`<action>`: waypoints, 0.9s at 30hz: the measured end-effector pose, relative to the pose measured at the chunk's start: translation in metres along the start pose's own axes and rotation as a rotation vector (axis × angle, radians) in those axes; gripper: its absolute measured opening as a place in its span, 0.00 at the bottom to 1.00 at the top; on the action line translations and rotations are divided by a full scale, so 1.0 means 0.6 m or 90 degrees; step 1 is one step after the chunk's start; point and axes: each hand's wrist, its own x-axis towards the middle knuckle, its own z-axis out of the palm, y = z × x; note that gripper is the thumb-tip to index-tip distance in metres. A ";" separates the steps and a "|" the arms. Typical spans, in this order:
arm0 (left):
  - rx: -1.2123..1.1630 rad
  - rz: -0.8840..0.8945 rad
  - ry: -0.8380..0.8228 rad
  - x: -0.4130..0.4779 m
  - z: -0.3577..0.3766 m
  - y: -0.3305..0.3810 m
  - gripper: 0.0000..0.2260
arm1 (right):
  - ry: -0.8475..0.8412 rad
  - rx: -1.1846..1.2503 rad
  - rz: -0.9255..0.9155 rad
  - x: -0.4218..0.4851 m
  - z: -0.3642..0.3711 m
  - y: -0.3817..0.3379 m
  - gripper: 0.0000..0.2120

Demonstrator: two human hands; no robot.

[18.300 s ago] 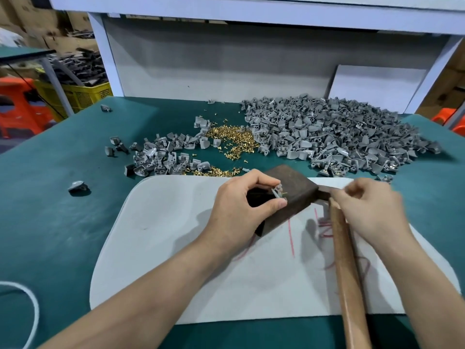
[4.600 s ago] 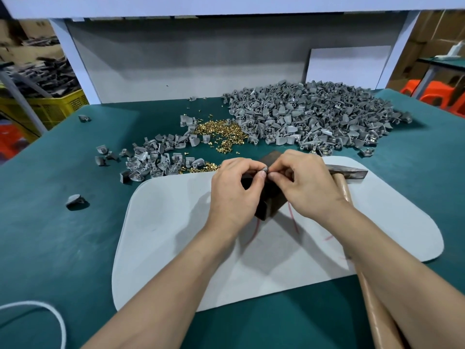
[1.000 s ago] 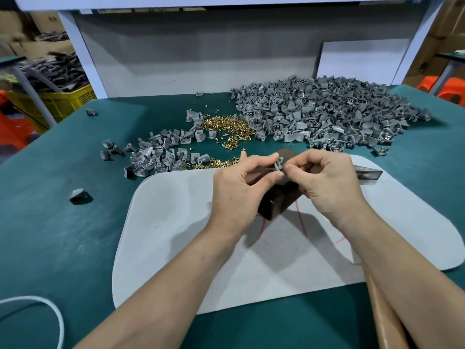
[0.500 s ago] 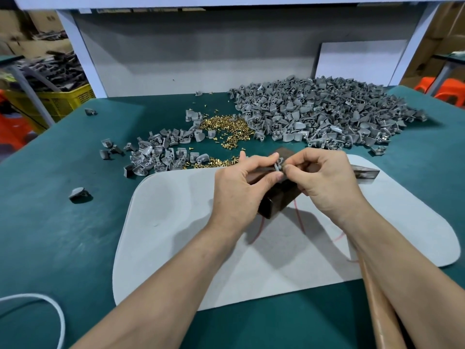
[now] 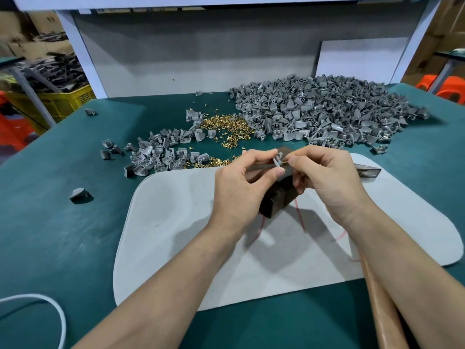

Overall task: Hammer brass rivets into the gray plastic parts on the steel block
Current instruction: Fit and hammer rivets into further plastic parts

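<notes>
2 bare hands at steel block (image 5: 279,197) on white mat (image 5: 176,235): left hand (image 5: 241,187) pinching gray plastic part (image 5: 277,161) just over block's top, right hand (image 5: 327,182) pinching brass rivet (image 5: 285,161) against part; hammer (image 5: 367,172) lying just right.

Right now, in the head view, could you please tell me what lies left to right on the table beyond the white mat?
Stray gray part → small parts pile → brass rivets → large parts pile.
</notes>
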 end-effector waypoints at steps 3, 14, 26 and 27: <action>-0.004 0.004 -0.001 0.001 0.000 0.000 0.12 | -0.002 -0.001 -0.003 0.000 0.002 0.001 0.11; -0.012 0.014 -0.006 0.000 0.000 0.006 0.13 | -0.014 -0.022 -0.019 0.000 0.000 0.001 0.10; 0.051 0.022 0.036 0.001 -0.004 0.010 0.12 | 0.133 -0.129 -0.042 0.013 -0.041 -0.019 0.09; 0.050 0.018 0.040 0.001 -0.004 0.011 0.13 | 0.161 -0.213 -0.043 0.018 -0.052 -0.019 0.09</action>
